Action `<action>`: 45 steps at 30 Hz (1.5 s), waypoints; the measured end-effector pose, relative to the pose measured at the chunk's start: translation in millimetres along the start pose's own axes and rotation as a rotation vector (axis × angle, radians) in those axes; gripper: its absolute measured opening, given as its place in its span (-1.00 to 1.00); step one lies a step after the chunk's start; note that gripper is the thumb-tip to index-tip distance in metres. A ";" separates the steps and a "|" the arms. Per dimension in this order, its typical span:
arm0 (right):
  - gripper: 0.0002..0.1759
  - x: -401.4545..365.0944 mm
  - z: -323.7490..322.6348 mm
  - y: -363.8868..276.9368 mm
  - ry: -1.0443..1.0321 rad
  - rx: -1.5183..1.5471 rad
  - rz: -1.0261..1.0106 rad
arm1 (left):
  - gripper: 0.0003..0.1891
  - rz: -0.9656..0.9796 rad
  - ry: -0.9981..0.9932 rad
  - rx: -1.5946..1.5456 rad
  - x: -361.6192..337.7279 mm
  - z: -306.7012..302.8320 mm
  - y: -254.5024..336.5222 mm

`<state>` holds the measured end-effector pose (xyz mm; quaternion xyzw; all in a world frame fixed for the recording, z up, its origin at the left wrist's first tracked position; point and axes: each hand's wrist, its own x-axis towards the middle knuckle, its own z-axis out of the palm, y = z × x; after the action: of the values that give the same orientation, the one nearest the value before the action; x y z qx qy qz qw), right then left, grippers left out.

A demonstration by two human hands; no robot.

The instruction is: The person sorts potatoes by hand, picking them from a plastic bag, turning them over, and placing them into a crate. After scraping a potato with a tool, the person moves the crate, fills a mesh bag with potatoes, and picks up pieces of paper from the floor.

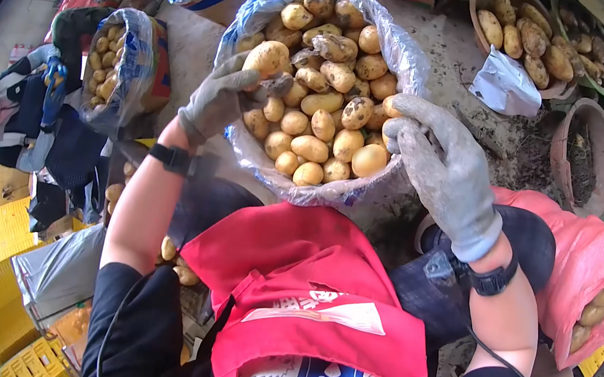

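Observation:
A basket lined with clear and blue plastic stands in front of me, heaped with potatoes, some smeared with dark soil. My left hand, in a grey work glove, is at the basket's left side, with its fingers closed on a large potato. Beside that potato lies a dark, soil-covered lump. My right hand, in a soiled grey glove, reaches over the right rim. Its fingertips close around a potato that is partly hidden by them.
Tubs of potatoes stand at the upper right, with a white bag against one. An emptier pink tub is below. A pink sack of potatoes lies right; another lined basket stands left near a person.

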<state>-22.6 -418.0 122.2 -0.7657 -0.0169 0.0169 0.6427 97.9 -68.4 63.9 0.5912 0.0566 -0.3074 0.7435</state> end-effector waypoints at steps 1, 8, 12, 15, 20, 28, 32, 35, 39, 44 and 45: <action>-0.68 -1.3 3.2 0.4 0.003 -0.068 -0.088 | -0.42 0.017 -0.045 -0.070 -21.0 10.2 -1.7; -0.62 -5.5 10.4 23.3 -0.154 -0.336 -0.204 | -0.35 0.057 -0.216 -0.397 -108.8 57.8 -23.4; -0.59 -10.6 17.3 35.3 -0.275 -0.309 -0.192 | -0.35 0.069 -0.248 -0.557 -128.2 89.1 -43.8; -0.51 -25.4 28.7 21.6 -0.341 -0.042 0.013 | -0.42 0.068 -0.233 -0.386 -132.6 121.4 -55.8; -0.41 -25.7 23.5 29.3 -0.382 0.472 0.434 | -0.36 0.025 -0.226 -0.208 -131.1 150.0 -58.1; -0.53 -21.3 -6.1 14.6 -0.114 0.423 0.302 | -0.53 0.413 0.310 1.545 22.3 52.5 -81.8; -0.56 -8.2 -11.4 13.9 -0.051 0.397 0.409 | -0.49 0.538 0.205 2.014 87.9 37.4 -83.4; -0.56 -0.4 -12.3 15.0 -0.031 0.368 0.406 | -0.48 -0.008 0.124 2.124 107.1 54.2 -69.3; -0.60 -0.9 -12.3 26.6 -0.059 0.221 0.181 | -0.37 -0.002 0.057 1.931 91.3 47.2 -52.8; -0.60 -6.0 -3.3 18.1 -0.118 0.241 0.220 | -0.37 0.035 -0.198 -0.004 14.9 65.7 -75.5; -0.60 -7.1 2.0 24.5 -0.114 0.241 0.205 | -0.36 -0.063 -0.254 -0.312 -2.7 83.6 -74.1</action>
<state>-29.7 -420.6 97.8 -0.6786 0.0270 0.1274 0.7229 33.6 -152.0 27.2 0.4233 0.0277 -0.3903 0.8172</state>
